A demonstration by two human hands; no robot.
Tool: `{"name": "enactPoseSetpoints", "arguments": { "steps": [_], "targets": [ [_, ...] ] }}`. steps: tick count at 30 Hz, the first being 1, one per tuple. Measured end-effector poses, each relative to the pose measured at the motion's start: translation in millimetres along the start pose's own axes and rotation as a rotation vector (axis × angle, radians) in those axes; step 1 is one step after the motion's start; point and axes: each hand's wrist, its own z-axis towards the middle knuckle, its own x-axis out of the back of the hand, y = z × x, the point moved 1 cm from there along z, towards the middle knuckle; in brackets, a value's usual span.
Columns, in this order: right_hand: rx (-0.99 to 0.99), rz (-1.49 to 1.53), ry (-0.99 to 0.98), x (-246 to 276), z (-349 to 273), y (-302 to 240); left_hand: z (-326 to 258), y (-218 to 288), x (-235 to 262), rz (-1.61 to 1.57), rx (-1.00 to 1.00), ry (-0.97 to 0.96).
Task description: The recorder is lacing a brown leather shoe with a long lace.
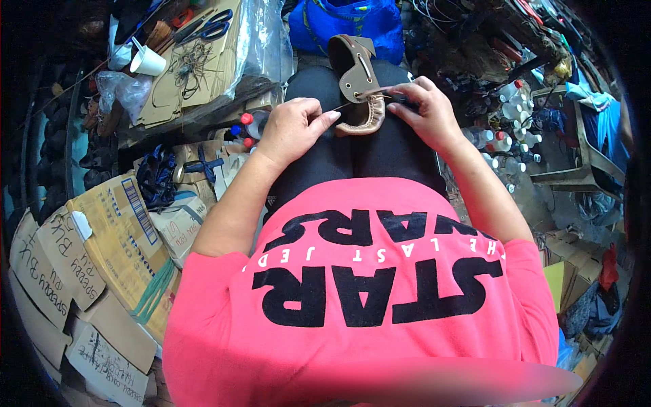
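Observation:
On my lap lies a taupe and tan shoe upper (354,68), with metal eyelets and a pale lace run along its side. Its near end curves into a gathered, stitched tan rim (365,124). My left hand (296,129) is left of the shoe, thumb and forefinger pinched on a thin lace that stretches from the eyelet area. On the other side, my right hand (428,112) pinches a brown lace end close to the shoe's edge. Something dark shows under the right fingers; I cannot make out what it is.
A blue bag (346,26) stands beyond my knees. To the left are a board with scissors (215,26), a white cup (148,61) and cardboard boxes (112,217). Several plastic bottles (512,108) and a grey plastic chair (586,169) are at the right.

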Motion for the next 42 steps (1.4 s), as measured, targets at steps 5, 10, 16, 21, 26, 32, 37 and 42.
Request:
{"name": "enactPoseSetpoints", "arguments": {
  "steps": [5,10,16,21,26,32,37,42],
  "targets": [
    [-0.061,0.132,-0.021,2.2,7.4,-0.1,1.7,-7.9,-2.1,-0.018,-0.005,0.046],
    [-0.271,0.235,-0.198,6.2,0.0,12.3,-5.1,-27.0,5.3,0.052,-0.072,0.027],
    [-0.232,0.302,-0.196,1.7,0.6,26.0,-15.3,-28.5,12.7,0.060,-0.055,0.018],
    [-0.249,0.189,-0.206,-0.1,-4.7,31.9,-40.1,11.9,98.4,-0.132,-0.009,-0.222],
    [-0.235,0.080,-0.116,1.5,-7.4,35.0,-50.5,88.9,161.3,-0.140,-0.032,-0.441],
    [-0.215,0.071,-0.114,-6.5,2.9,43.4,-58.2,73.1,134.3,-0.094,-0.106,-0.365],
    [-0.200,0.029,-0.040,-2.8,-8.5,39.9,-83.8,56.1,114.9,-0.036,-0.098,-0.224],
    [-0.256,-0.027,-0.064,8.4,-15.2,31.9,-104.7,44.3,116.1,0.102,-0.067,-0.033]
  ]
}}
